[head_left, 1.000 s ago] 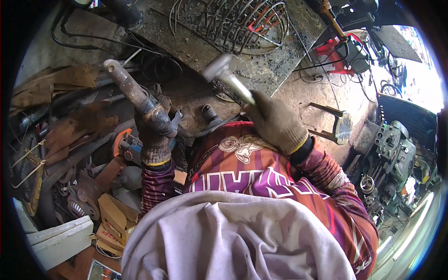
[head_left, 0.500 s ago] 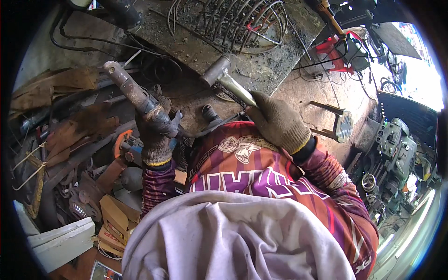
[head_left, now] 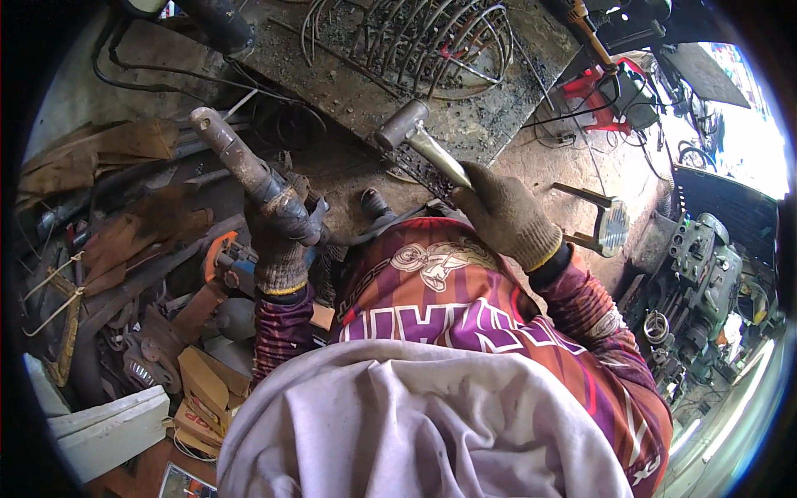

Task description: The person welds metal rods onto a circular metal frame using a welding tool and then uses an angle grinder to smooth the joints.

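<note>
Both my hands wear knitted work gloves with yellow-edged cuffs. My right hand [head_left: 510, 214] grips the metal handle of a hammer [head_left: 400, 126]; its cylindrical head hangs over the near edge of the metal worktable [head_left: 465, 133]. Closed around the lower part of a rusty metal pipe [head_left: 232, 153] is my left hand [head_left: 278, 249]. The pipe slants up to the left, with its round end free. A dark, bulky section sits on the pipe at the glove, and my fingers are partly hidden behind it. Hammer and pipe are apart.
Coiled wire rods [head_left: 440, 41] lie on the gritty worktable. On the floor at right stands a small metal stand [head_left: 610, 224], with a green-grey machine [head_left: 706, 257] beyond it. Scrap metal, an angle grinder [head_left: 224, 257] and an open cardboard box [head_left: 203, 386] crowd the left. Cables run behind.
My right hand has shifted slightly right with the hammer, and the hammer head has moved a little right too. The pipe in my left hand has tipped slightly to the right.
</note>
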Demonstrator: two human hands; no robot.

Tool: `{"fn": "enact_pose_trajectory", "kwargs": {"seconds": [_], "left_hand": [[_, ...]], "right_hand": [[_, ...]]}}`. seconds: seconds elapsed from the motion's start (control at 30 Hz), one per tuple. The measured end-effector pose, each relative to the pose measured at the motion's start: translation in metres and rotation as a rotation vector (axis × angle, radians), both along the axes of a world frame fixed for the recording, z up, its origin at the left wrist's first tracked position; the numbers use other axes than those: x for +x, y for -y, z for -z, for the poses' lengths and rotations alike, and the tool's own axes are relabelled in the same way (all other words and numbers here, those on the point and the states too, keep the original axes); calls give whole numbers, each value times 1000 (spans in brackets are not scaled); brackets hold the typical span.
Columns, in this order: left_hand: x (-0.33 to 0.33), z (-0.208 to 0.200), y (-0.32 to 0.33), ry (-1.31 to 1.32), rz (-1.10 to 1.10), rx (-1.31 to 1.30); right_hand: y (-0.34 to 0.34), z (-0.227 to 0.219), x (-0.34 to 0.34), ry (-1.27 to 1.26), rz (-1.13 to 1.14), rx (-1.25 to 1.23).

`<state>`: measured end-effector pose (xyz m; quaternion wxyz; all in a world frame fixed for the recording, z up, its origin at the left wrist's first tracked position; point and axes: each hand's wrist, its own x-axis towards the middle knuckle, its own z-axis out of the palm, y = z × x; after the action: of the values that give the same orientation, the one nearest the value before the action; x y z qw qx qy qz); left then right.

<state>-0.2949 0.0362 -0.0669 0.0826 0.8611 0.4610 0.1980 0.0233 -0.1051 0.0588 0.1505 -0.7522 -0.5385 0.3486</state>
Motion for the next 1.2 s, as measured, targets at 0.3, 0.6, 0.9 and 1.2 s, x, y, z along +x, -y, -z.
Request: {"fn": "enact_pose_trajectory", "kwargs": {"seconds": [0.3, 0.6, 0.9, 1.2], "left_hand": [[19, -18, -2, 256, 19, -54], [11, 4, 1, 219, -22, -138], [14, 3, 8, 140, -90, -184], [13, -14, 16, 79, 47, 103]], "right_hand": [[-3, 8, 15, 17, -14, 52], [0, -8, 15, 4, -124, -63], [0, -1, 15, -20, -70, 56], [14, 8, 9, -44, -62, 61]]}}
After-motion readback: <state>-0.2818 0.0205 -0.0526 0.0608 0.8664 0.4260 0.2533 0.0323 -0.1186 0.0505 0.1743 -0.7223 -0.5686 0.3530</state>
